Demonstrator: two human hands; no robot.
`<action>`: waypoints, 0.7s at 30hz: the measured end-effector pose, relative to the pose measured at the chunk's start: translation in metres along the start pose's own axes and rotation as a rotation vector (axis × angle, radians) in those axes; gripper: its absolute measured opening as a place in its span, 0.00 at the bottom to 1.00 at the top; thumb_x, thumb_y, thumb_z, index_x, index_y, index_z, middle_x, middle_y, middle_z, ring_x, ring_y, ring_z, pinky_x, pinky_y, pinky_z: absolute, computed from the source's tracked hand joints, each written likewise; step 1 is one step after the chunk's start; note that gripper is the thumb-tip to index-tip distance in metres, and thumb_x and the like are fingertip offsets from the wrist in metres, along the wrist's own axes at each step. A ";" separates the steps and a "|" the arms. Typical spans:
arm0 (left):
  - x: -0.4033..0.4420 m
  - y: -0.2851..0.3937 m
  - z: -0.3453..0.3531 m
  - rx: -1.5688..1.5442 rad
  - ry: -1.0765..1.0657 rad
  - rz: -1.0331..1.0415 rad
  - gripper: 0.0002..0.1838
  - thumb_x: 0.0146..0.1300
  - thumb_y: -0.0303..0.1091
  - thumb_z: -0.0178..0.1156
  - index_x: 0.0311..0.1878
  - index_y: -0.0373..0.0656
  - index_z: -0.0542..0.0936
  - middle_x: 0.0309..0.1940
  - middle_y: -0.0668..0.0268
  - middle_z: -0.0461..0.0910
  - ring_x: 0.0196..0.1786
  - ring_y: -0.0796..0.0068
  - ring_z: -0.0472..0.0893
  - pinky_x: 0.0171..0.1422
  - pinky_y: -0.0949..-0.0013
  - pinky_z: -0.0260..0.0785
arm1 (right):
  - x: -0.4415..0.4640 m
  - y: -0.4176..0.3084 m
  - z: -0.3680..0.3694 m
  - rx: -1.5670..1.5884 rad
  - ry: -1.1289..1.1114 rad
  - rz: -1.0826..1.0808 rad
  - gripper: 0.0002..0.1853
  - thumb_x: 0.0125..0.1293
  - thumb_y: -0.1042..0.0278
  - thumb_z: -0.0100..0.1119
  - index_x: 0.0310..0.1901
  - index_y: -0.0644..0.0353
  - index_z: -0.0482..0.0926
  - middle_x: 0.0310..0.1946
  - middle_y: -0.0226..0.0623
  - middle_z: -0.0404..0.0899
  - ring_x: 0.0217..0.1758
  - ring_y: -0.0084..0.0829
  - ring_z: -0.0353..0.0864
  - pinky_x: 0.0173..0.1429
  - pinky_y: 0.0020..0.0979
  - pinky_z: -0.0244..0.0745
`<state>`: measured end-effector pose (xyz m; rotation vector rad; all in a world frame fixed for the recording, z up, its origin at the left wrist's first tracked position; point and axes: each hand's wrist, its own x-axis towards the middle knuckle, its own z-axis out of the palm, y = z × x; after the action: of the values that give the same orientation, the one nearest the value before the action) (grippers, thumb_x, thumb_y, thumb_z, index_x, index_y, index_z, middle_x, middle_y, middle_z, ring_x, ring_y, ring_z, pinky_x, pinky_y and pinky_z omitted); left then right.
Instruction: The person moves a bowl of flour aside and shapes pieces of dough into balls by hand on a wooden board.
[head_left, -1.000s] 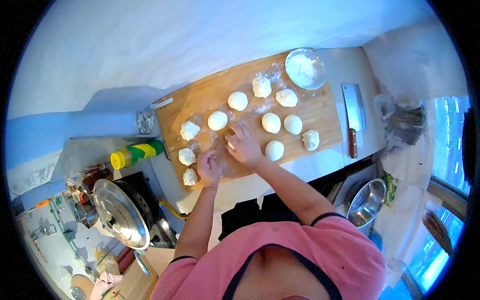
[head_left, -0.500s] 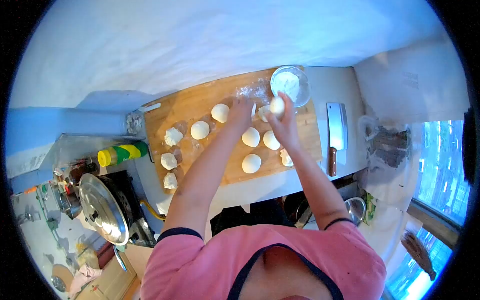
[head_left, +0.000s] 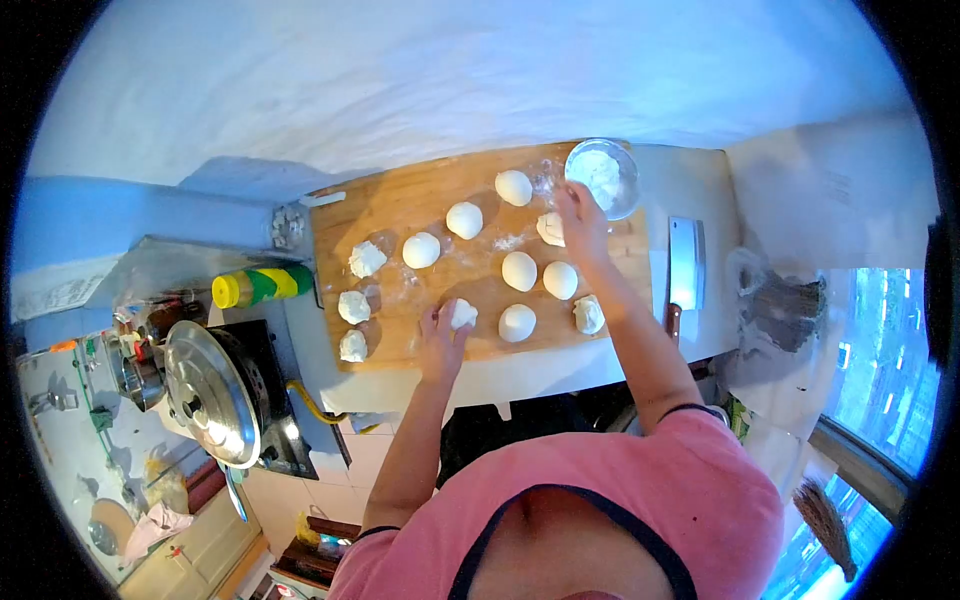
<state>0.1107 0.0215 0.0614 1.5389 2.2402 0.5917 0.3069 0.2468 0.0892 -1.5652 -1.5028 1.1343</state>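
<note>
My left hand [head_left: 441, 342] is curled around a small dough piece [head_left: 463, 313] near the front of the wooden board [head_left: 400, 340]. My right hand [head_left: 584, 222] is at the near left rim of a bowl of white flour [head_left: 628, 190], fingers drawn together; whatever is between them is hidden. Just left of this hand lies a creased dough piece [head_left: 549, 229], partly covered by it. A smooth dough ball [head_left: 514, 188] rests at the back of the board. Several other smooth balls [head_left: 518, 271] sit around the middle, and rougher dough lumps [head_left: 367, 260] line the left side.
Right of the board lies a cleaver [head_left: 686, 265] with a wooden handle. At the left stand a yellow-green bottle [head_left: 262, 285] and a lidded pan [head_left: 212, 395] on the stove. Loose flour [head_left: 508, 243] dusts the board. A wall runs behind the counter.
My left hand has moved toward me onto a dough piece at the front. My right hand no longer shows the dough ball it held; a smooth ball now sits at the back. The view has shifted slightly.
</note>
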 end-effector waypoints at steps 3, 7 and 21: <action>0.006 -0.023 0.016 -0.048 -0.066 0.050 0.27 0.51 0.29 0.67 0.58 0.47 0.74 0.50 0.53 0.72 0.51 0.51 0.74 0.53 0.58 0.71 | -0.080 0.010 0.004 -0.168 -0.133 -0.052 0.15 0.66 0.66 0.53 0.52 0.62 0.74 0.39 0.43 0.81 0.43 0.35 0.81 0.47 0.35 0.75; 0.007 -0.037 0.021 -0.696 -0.206 -0.220 0.29 0.55 0.22 0.62 0.61 0.44 0.69 0.48 0.55 0.74 0.49 0.60 0.77 0.52 0.63 0.72 | -0.153 -0.002 0.088 -0.082 -0.161 -0.450 0.12 0.64 0.62 0.57 0.45 0.58 0.77 0.40 0.45 0.79 0.47 0.44 0.78 0.50 0.39 0.73; 0.012 -0.088 0.045 -0.847 -0.298 -0.464 0.19 0.55 0.31 0.67 0.44 0.32 0.71 0.33 0.60 0.81 0.24 0.68 0.81 0.29 0.71 0.75 | -0.115 0.012 0.167 -0.249 0.054 -0.416 0.12 0.63 0.58 0.58 0.37 0.60 0.79 0.27 0.42 0.80 0.33 0.44 0.78 0.44 0.41 0.71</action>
<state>0.0604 0.0104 -0.0238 0.6124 1.6754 0.9208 0.1637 0.1155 0.0280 -1.3349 -1.8775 0.6847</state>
